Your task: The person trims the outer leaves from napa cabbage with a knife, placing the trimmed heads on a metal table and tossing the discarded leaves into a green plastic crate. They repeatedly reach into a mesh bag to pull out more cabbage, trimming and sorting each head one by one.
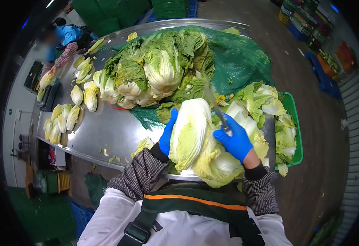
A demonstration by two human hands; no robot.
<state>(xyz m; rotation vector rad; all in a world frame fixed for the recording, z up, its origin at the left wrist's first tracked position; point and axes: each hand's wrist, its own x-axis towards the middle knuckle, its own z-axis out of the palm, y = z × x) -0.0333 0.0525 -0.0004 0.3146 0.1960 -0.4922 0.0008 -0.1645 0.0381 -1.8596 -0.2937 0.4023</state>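
Note:
My left hand (pixel 168 133), in a blue glove, is wrapped round the left side of a pale napa cabbage (pixel 191 129) above the metal table's front edge. In my right hand (pixel 236 138), also gloved in blue, is the handle of a knife (pixel 215 102), its blurred blade pointing up and away. Loose yellow-green leaves (pixel 218 164) hang beside and below the cabbage, near my right hand. Behind it, untrimmed cabbages (pixel 161 67) are heaped on a green net (pixel 243 61).
Trimmed cabbages (pixel 60 119) lie on the metal table (pixel 101 143) at the left. A co-worker (pixel 68 37) stands at the far left, a hand on a cabbage. Leaves fill a green crate (pixel 297 135) at the right.

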